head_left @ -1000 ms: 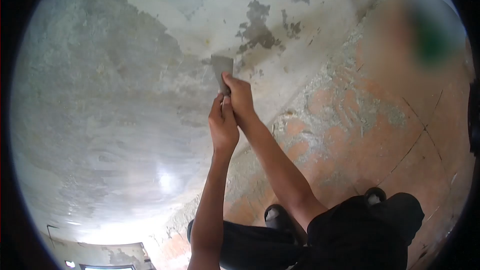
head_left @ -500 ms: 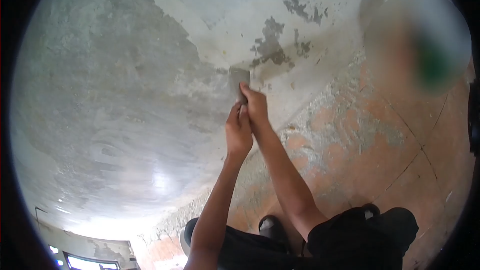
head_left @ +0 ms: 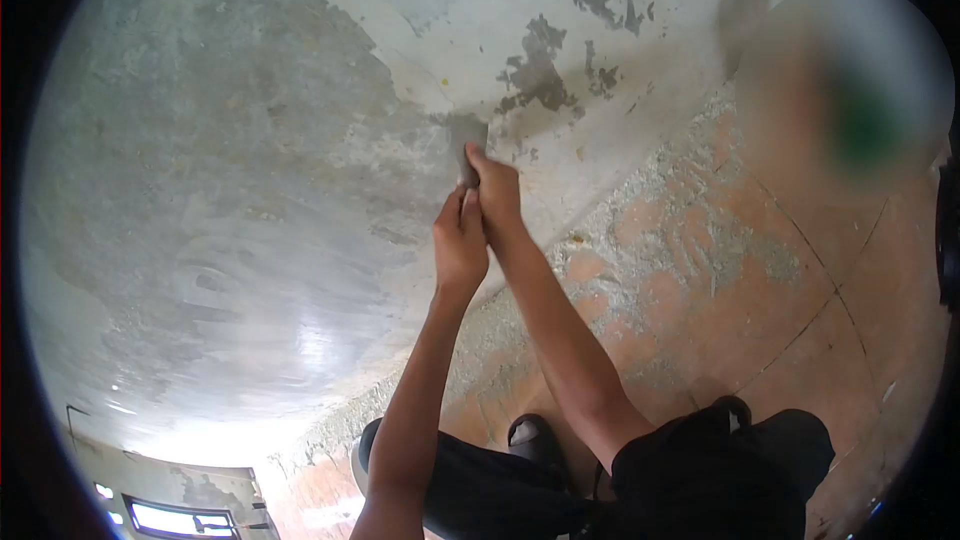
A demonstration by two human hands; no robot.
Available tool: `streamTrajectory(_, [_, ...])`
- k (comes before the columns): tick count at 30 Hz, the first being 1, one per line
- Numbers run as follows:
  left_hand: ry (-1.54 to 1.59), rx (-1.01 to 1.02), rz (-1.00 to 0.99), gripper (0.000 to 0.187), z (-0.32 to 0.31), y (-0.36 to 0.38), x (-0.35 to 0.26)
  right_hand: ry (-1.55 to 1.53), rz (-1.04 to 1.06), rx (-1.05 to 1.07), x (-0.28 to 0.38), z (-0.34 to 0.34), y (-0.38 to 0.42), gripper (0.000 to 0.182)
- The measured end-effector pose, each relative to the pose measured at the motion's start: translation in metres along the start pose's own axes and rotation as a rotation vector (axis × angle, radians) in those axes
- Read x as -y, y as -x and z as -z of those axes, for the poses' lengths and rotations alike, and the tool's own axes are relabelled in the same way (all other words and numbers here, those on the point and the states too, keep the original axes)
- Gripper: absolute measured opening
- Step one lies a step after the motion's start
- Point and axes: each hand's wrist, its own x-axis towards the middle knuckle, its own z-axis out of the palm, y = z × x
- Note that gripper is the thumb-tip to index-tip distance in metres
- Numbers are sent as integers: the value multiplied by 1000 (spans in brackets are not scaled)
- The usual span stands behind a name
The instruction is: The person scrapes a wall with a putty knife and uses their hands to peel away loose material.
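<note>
A person holds a scraper (head_left: 466, 134) with both hands, just above the middle of the view, toward 12 o'clock. Its wide blade points to 12 o'clock in front of the wall (head_left: 230, 150) (whether the edge truly touches the surface, I cannot tell). The right hand (head_left: 498, 192) sits higher on the tool, closed around it, with the thumb laid along the blade. The left hand (head_left: 460, 245) is lower, at 7 o'clock from the right one and pressed against it, its fingertips pinched narrowly at the handle end. Little of the handle shows between them.

Between 1 and 2 o'clock from the blade, a dark patch (head_left: 538, 65) with ragged edges marks the paler part of the wall. Toward 9 o'clock the wall is grey and streaked. Pale scrapings (head_left: 690, 230) lie over the orange floor (head_left: 820, 260), from 3 o'clock round to 7 along the foot of the wall.

Dark trousers (head_left: 490, 490) cover the bent legs near 6 o'clock, and a dark sandal (head_left: 538, 440) rests on the floor between 5 and 6. A window (head_left: 180, 518) shows between 7 and 8 o'clock. At 2 o'clock a round area is too blurred to make out.
</note>
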Motion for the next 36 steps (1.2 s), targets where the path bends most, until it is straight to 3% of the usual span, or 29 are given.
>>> streamTrajectory(2, [-107,-56,-65,38,-4,-2,4,39,8,28,-12,5,7,35])
streamTrajectory(5, [-46,-13,57,39,13,9,-3,58,2,-47,-21,-5,9,37])
streamTrajectory(8, [-35,23,75,39,4,-4,-3,7,-14,-55,6,-5,9,36])
streamTrajectory(15, [-14,-12,40,38,5,-8,12,-16,20,-35,-7,-4,-4,39])
streamTrajectory(16, [-56,-10,5,37,3,-12,19,77,57,6,-13,4,-11,45])
streamTrajectory(18, [-28,5,-83,38,3,-11,43,475,166,-75,-27,6,-21,40])
streamTrajectory(19, [66,34,-179,40,3,-14,56,969,641,33,-42,18,-27,35])
streamTrajectory(20, [345,122,-22,42,3,-19,62,1119,645,-14,-51,20,-38,39])
streamTrajectory(21, [435,141,-26,42,0,-13,31,1104,678,-38,-63,25,-49,41])
streamTrajectory(22, [321,229,-14,42,7,-18,39,1036,737,-70,-72,26,-59,39])
streamTrajectory(23, [111,234,1,41,13,-13,15,878,490,-23,-51,15,-44,44])
streamTrajectory(24, [56,82,-240,40,6,-13,28,557,241,-55,-31,1,-20,55])
streamTrajectory(25, [87,16,-263,39,1,-8,43,681,739,-55,-52,6,-30,57])
streamTrajectory(27, [142,-53,-288,38,0,-4,32,205,88,12,-31,3,-4,53])
streamTrajectory(29, [106,141,-5,35,15,11,0,171,92,16,-21,-1,2,52])
streamTrajectory(31, [133,111,-2,32,11,2,0,108,76,27,-12,-8,0,51])
streamTrajectory(34, [143,117,-222,31,3,-5,18,159,49,42,-5,-2,-1,51])
streamTrajectory(36, [290,132,-131,30,5,-5,32,158,46,41,-13,-1,2,50])
